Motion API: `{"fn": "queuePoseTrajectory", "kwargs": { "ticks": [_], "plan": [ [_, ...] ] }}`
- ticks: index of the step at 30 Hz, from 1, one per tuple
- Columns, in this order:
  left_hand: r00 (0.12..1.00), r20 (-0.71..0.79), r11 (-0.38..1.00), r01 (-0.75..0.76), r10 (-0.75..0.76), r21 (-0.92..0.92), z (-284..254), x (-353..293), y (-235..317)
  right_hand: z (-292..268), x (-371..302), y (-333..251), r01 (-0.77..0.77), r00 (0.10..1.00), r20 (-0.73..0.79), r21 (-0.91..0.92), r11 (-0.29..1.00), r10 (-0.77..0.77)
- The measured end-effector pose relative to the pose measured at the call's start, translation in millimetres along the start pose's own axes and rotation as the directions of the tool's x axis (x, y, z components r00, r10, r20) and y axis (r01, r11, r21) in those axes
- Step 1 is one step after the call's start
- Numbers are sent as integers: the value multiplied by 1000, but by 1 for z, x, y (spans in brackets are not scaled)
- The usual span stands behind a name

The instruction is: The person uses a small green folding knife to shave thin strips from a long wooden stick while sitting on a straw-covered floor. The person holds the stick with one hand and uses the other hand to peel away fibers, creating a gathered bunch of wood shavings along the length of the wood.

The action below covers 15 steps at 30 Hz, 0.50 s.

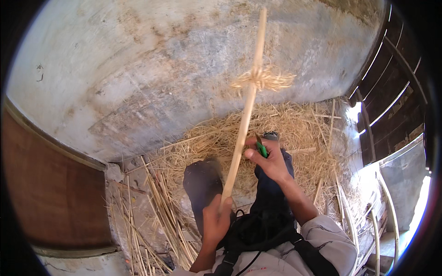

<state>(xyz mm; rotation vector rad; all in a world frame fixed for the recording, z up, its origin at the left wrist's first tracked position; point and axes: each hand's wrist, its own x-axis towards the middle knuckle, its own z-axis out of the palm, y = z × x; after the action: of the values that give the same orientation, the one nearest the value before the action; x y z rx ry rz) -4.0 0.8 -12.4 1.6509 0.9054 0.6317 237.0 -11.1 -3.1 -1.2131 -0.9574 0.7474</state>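
The stick [245, 117] is tan (shavings [277, 82] golden), the knife handle [262, 149] green.

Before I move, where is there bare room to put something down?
A small, mostly bare patch of floor shows between the trouser legs, right of the held stick, beyond the black bag. Crowded: shavings cover the floor toward the wall; long split sticks lie left of the legs.

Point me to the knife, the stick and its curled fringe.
Knife [262, 149]: head view, green handle.
Stick [247, 110]: head view, bare shaft below the fringe.
Curled fringe [265, 80]: head view, middle of the strands.
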Motion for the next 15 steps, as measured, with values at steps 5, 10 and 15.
{"fn": "queuePoseTrajectory", "kwargs": {
  "ticks": [5, 10, 15],
  "plan": [
    [998, 50, 989, -49, 43, 136, -2, 8, -6, 3, 1, -1, -71, 997, 44, 22, 997, 70],
    [972, 13, 959, -235, 236, 160, 0, 34, 6, 2, 0, 14, -45, 995, 86, -69, 997, 51],
    [998, 35, 995, -49, 52, -85, 6, 41, 18, 7, -6, -6, 14, 993, 118, -204, 979, 10]
  ]
}}
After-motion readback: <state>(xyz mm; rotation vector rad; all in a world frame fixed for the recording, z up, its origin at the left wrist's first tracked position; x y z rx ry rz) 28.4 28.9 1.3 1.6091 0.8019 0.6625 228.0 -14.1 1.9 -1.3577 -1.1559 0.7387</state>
